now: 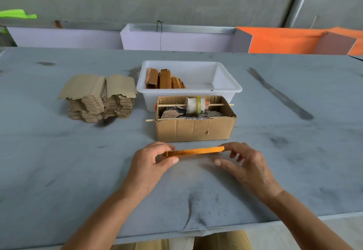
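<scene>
1. Item in hand: a long, narrow orange box [193,151], held level between the two hands, just above the table [59,161].
2. Left hand [155,161]: pinches the box's near-left end, thumb below and fingers over the top. The grip looks firm.
3. Right hand [247,163]: curled fingers meet the box's far-right end, while the thumb stands off below, apart from the box. Whether this hand truly grips cannot be told.
4. Surroundings: a cardboard box [194,130] stands just beyond the fingertips, with a wound spool [196,104] on a stick across its top. A white tub [238,88] sits behind it, holding like boxes [165,79] on end. A stack of flat card blanks [98,98] lies well beyond and outside the left hand.
5. Judgement: the step appears to be squaring or closing the box ends.
6. Recommendation: bring the right thumb up under the end so both ends are equally supported. Press only at the ends, since the thin walls may buckle mid-span. Keep the box level and clear of the cardboard box ahead.
</scene>
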Motion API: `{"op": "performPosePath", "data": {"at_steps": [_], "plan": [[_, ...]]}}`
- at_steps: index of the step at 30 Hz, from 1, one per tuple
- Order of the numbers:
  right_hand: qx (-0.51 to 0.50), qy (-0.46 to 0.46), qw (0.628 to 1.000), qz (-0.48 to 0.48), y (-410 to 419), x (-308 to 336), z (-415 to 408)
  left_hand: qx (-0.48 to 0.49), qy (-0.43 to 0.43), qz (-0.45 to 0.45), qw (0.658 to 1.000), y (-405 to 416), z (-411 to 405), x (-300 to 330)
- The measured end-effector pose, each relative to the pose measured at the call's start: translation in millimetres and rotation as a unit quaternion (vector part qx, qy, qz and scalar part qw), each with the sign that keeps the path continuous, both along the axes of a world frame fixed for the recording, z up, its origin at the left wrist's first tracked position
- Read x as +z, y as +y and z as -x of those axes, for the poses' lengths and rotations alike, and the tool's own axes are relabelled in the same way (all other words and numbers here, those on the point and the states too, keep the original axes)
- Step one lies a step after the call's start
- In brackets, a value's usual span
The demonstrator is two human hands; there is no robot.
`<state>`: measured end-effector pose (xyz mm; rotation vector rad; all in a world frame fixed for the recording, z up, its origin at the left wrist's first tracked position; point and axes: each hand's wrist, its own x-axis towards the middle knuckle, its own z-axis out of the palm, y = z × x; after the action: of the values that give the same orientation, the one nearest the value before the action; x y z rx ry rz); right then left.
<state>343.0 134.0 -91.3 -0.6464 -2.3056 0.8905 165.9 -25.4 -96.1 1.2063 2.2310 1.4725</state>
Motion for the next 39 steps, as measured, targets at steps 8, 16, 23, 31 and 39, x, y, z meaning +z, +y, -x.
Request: {"op": "performPosePath", "data": {"at_steps": [8,16,23,31,39], "plan": [[-0.006,0.129,0.956,0.262,-8,12,10,0.031,-0.291,-0.101,0.951,3,-6,12],[-0.046,0.11,0.931,0.345,-9,21,8,0.115,-0.203,-0.056,0.971,9,-13,13],[-0.053,0.098,0.935,0.336,-14,20,7,0.033,-0.427,-0.031,0.903,6,-13,26],[-0.123,0.077,0.956,0.254,-24,17,13,0.069,-0.424,-0.082,0.899,13,-19,23],[-0.099,0.069,0.918,0.377,-31,33,16,0.077,-0.391,-0.091,0.913,16,-23,28]]}}
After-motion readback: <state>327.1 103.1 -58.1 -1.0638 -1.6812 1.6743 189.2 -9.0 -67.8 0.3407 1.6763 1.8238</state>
